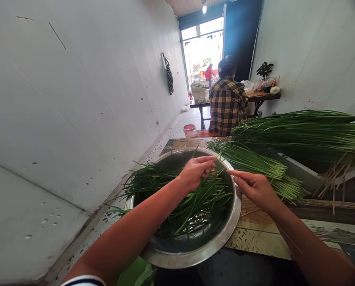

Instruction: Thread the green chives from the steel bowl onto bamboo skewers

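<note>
My left hand is closed above a wide metal basin, its fingertips pinching a thin green garlic chive stalk. Long loose garlic chives lie in the basin, some drooping over its left rim. At the right rim is my right hand, thumb and forefinger pinched together; whatever is between them is too small to make out. A short gap separates the two hands. Close by on the right, bundled garlic chives rest with their cut ends towards me.
A larger heap of garlic chives lies over a white container. Dry straw strands hang at its edge. A person in a plaid shirt sits ahead, facing away. The white wall runs along the left; green plastic is below the basin.
</note>
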Demonstrator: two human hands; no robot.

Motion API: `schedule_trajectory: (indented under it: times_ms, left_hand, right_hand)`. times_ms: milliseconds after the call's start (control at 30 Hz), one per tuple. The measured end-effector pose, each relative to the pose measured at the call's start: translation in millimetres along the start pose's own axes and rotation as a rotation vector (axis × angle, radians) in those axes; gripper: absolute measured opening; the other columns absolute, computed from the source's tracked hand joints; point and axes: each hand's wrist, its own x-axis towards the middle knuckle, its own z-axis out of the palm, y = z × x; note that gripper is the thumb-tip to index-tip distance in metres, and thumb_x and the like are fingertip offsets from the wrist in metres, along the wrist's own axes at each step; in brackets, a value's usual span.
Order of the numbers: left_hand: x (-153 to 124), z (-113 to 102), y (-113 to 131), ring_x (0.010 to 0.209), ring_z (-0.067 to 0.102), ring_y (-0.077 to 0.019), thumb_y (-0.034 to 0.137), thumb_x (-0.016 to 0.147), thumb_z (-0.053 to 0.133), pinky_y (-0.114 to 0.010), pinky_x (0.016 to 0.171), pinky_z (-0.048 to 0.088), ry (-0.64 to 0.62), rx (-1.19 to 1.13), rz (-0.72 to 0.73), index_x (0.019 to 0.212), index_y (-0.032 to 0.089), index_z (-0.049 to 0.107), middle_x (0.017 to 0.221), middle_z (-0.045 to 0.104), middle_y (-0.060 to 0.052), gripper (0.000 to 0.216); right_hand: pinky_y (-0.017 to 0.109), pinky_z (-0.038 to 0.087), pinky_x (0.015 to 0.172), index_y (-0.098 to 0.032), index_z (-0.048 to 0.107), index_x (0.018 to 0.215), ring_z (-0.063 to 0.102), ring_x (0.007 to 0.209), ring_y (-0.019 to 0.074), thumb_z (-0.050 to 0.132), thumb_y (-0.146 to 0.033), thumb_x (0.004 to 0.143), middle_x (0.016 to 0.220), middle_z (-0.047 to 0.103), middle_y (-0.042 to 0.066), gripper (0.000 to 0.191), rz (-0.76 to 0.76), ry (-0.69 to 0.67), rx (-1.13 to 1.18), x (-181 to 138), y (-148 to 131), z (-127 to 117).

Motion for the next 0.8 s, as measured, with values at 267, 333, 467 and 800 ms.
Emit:
schedule_trajectory:
  times_ms: [267, 333, 467, 800]
  left_hand:
    - [-1.7, 1.2, 0.8, 0.047, 0.038, -0.0021, 0.011, 0.073, 0.066, -0.019, 0.044, 0.02, 0.018, 0.017, 0.006, 0.087, 0.006, 0.068, 0.07, 0.057, -0.003, 0.016]
    - [-2.3, 1.6, 1.1, 0.047, 0.038, -0.0021, 0.011, 0.072, 0.067, -0.019, 0.044, 0.019, 0.014, 0.016, 0.006, 0.087, 0.006, 0.068, 0.069, 0.057, -0.003, 0.016]
    - [-2.1, 1.6, 0.7, 0.047, 0.038, -0.0021, 0.013, 0.069, 0.071, -0.019, 0.044, 0.02, 0.011, 0.013, 0.008, 0.087, 0.007, 0.068, 0.069, 0.058, -0.003, 0.019]
    - [-0.1, 0.7, -1.9, 0.046, 0.039, -0.002, 0.012, 0.068, 0.071, -0.018, 0.044, 0.02, 0.011, -0.003, 0.017, 0.086, 0.006, 0.069, 0.069, 0.058, -0.003, 0.019]
  right_hand:
    - [0.024, 0.036, 0.046, -0.012, 0.073, 0.108, 0.046, 0.049, 0.0117, 0.052, -0.039, 0.083, 0.051, 0.057, 0.001, 0.042, -0.017, -0.004, -0.029, 0.1, -0.9, -1.2]
    - [0.023, 0.037, 0.047, -0.012, 0.072, 0.108, 0.048, 0.049, 0.012, 0.052, -0.038, 0.083, 0.051, 0.056, 0.0, 0.041, -0.025, -0.006, -0.026, 0.2, -0.7, -1.4]
    - [0.024, 0.038, 0.047, -0.013, 0.073, 0.108, 0.049, 0.049, 0.0125, 0.052, -0.039, 0.083, 0.05, 0.056, 0.0, 0.041, -0.021, -0.015, -0.028, 0.3, 0.9, -1.3]
    - [0.024, 0.038, 0.047, -0.011, 0.07, 0.112, 0.05, 0.05, 0.0119, 0.051, -0.038, 0.084, 0.058, 0.062, 0.002, 0.044, -0.021, -0.024, -0.016, 0.8, 2.9, 0.1]
